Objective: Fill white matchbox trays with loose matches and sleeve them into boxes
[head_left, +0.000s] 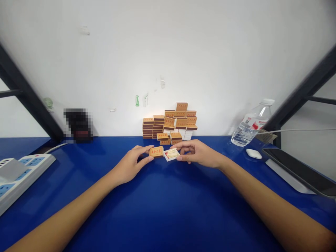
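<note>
My left hand pinches the orange sleeve of a matchbox between thumb and fingers, just above the blue table. My right hand grips the white inner tray, which is slid partly out of the sleeve to the right and shows matches inside. Both hands meet at the table's middle, in front of a stack of matchboxes.
The pile of orange matchboxes stands against the white wall, with some white trays beside it. A clear water bottle lies at the right, near a white earbud case and a dark tablet. A power strip sits at the left edge.
</note>
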`<state>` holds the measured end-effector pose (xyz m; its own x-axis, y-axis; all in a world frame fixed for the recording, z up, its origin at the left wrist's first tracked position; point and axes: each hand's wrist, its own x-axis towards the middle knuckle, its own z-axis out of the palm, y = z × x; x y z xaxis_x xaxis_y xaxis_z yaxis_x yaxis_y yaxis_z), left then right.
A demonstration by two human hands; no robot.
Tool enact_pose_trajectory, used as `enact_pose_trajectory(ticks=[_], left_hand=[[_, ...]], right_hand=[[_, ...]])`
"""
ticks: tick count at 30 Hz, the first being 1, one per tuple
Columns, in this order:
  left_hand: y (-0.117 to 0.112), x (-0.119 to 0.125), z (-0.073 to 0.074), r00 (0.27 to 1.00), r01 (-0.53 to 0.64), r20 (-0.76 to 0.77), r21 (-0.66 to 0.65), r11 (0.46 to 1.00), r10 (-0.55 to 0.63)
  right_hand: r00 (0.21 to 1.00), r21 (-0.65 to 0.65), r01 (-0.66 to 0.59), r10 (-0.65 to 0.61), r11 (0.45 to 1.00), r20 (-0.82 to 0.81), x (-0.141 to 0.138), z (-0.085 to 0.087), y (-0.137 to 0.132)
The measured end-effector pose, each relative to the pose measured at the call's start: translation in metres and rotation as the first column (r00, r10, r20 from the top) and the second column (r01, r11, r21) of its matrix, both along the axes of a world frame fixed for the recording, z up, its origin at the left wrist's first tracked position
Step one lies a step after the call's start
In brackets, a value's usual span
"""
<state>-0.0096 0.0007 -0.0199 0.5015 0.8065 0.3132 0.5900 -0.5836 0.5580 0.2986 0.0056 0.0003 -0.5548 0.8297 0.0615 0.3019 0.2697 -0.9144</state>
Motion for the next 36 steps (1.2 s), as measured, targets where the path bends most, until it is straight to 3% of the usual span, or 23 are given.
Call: enact_pose_trajectory(ticks=[12, 24, 36], left_hand=[[0.001, -0.0028, 0.0009, 0.997, 0.066, -0.036, -0.003, 0.998, -0.066], [-0.0028, 0.0012, 0.0067, 0.997, 0.076, -0.002, -0.043, 0.996, -0.076], [-0.0032, 0.0002, 0.0067, 0.998, 0.064, -0.009, -0.096, 0.993, -0.065]], right_hand=[[0.998, 0.045, 0.005, -0.008, 0.999, 0.064, -0.0004, 0.0022, -0.0026], [0.99, 0.089, 0.105, -0.096, 0.99, -0.101, -0.0057, -0.0015, -0.0064], [0.984, 0.138, 0.155, -0.14, 0.978, -0.112, -0.0086, -0.0036, -0.0041]])
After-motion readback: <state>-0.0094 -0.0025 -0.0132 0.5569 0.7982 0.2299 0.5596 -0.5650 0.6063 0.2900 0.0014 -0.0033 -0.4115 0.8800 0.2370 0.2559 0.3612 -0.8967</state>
